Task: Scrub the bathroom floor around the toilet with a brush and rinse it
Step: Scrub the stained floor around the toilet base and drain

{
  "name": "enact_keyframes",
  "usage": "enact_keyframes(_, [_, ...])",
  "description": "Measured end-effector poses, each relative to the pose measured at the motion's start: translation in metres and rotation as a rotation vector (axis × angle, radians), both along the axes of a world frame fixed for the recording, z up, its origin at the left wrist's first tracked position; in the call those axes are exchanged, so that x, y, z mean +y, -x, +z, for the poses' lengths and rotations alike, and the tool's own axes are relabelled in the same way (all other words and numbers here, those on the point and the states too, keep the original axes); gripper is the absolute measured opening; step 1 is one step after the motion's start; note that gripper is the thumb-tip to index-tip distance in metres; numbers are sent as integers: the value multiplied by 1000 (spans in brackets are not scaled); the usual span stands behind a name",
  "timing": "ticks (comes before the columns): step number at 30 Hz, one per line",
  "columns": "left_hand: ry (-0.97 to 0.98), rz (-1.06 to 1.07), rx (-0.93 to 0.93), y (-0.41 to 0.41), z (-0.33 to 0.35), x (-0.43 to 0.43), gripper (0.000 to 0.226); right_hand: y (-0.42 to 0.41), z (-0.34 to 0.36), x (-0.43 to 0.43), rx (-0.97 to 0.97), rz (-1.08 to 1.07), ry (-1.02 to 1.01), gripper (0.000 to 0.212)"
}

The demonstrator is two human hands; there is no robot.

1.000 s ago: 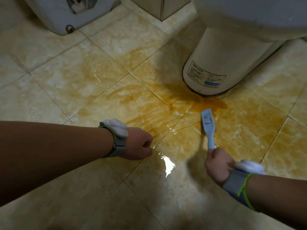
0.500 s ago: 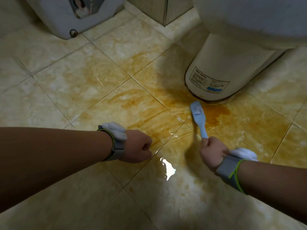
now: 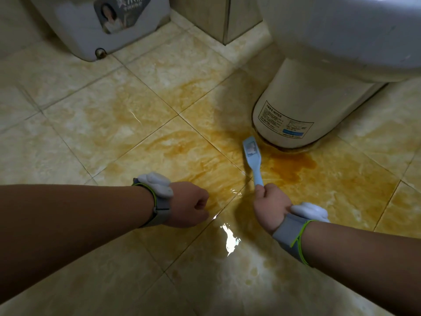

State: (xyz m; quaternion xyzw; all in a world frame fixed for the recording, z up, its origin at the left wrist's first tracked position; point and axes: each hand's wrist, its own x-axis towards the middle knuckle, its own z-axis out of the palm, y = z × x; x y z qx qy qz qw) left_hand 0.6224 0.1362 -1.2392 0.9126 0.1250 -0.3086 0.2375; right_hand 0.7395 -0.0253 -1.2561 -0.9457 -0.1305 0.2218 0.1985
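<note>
Gripping the brush [image 3: 252, 159] handle in our right hand [image 3: 270, 207], we reach its head to the toilet [image 3: 303, 106] base stain, left hand [image 3: 188, 205] clenched empty.

Glossy wet marble-look tile floor [image 3: 95, 124], smooth glazed ceramic toilet [image 3: 303, 106] with paper label [image 3: 284, 125], beside its base a matt blue plastic brush [image 3: 252, 159]

Both forearms are extended forward. The left hand [image 3: 186, 204] is clenched, empty; the brush [image 3: 252, 156] is gripped by the right hand [image 3: 270, 207].
</note>
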Motion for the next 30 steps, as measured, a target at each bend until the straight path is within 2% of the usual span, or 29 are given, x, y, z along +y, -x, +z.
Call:
enact_keyframes(5, [-14,33,-12,-6,5,4,25,-2,-3,35,127,178,-118,35])
enact_keyframes(9, [14,60,-36,-6,2,2,26,-24,-10,18,111,41,-84,35])
enact_keyframes(16, [68,64,-48,-24,-3,-9,32,-38,-5,-50,-32,-129,107,32])
enact_keyframes(19, [77,98,-124,-39,-4,-25,34,-30,1,-54,-7,-165,132,35])
enact_keyframes(21, [69,152,-207,-50,-4,-40,34,-24,6,-53,41,-172,81,34])
enact_keyframes(24, [81,218,-285,-67,-3,-61,27,-24,15,-54,55,-80,0,34])
enact_keyframes(27, [111,183,-267,-77,-4,-71,27,-32,19,-58,41,58,-24,32])
enact_keyframes(30, [137,172,-229,-73,-4,-69,27,-42,13,-67,39,101,28,30])
